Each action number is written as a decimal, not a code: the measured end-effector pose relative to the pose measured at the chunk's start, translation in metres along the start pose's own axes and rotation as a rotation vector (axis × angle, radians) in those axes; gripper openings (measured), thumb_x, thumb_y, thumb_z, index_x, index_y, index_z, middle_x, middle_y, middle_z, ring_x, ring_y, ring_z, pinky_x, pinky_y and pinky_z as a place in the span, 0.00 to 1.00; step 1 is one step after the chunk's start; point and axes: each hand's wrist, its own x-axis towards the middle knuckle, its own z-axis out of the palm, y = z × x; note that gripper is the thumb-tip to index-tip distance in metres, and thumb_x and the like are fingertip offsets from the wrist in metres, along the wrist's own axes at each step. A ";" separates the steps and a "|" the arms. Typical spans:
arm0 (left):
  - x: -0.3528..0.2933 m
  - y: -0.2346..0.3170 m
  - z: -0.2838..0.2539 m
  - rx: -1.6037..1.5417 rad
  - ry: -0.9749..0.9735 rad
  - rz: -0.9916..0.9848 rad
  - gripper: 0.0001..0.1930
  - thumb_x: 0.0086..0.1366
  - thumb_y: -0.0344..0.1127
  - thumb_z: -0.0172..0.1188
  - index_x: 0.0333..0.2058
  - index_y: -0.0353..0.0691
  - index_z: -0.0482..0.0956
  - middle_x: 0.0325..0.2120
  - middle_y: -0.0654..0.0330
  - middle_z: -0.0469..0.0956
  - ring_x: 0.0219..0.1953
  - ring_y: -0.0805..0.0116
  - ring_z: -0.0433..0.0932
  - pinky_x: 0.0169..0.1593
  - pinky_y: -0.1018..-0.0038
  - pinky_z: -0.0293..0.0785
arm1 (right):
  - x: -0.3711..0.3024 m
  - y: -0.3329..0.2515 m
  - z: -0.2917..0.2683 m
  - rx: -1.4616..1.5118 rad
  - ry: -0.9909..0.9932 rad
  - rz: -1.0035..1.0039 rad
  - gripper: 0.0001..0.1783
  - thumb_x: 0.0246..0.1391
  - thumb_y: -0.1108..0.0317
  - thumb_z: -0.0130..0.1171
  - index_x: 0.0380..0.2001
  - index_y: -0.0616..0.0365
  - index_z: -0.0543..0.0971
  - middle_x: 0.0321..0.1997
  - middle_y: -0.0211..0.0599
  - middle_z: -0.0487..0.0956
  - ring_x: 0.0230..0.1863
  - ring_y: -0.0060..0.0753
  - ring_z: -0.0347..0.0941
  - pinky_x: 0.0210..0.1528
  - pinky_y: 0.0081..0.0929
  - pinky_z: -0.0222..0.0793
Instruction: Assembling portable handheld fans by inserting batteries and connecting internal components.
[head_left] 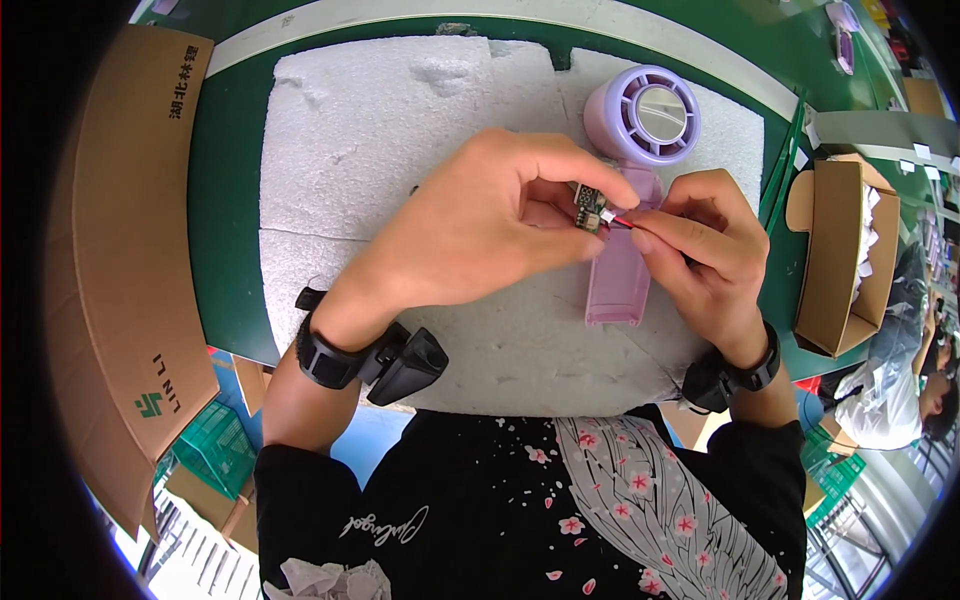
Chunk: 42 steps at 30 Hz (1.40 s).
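Observation:
My left hand (pixel 470 225) is closed on a small circuit board (pixel 588 205), held between thumb and fingers above the foam. My right hand (pixel 705 245) pinches thin red and black wires (pixel 622 222) beside the board. A small white connector (pixel 607 215) sits at the board's edge where the wires meet it; whether it is fully seated I cannot tell. Below both hands lies an open pale purple handle shell (pixel 617 285), partly hidden by my fingers. At its far end is a round purple fan head (pixel 642 115) with a silvery centre.
White foam sheets (pixel 350 130) cover the green table (pixel 230 220) in front of me. A tall cardboard box (pixel 135 250) stands on the left. To the right, an open carton (pixel 815 260) holds small white pieces. Another person (pixel 885 405) is at the far right.

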 end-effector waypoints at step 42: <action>0.002 0.012 -0.005 -0.002 -0.007 -0.106 0.15 0.56 0.14 0.63 0.41 0.34 0.75 0.37 0.61 0.79 0.40 0.73 0.81 0.46 0.78 0.80 | -0.001 0.003 0.002 0.066 0.001 0.012 0.13 0.43 0.81 0.71 0.35 0.61 0.86 0.37 0.35 0.72 0.30 0.26 0.73 0.27 0.20 0.71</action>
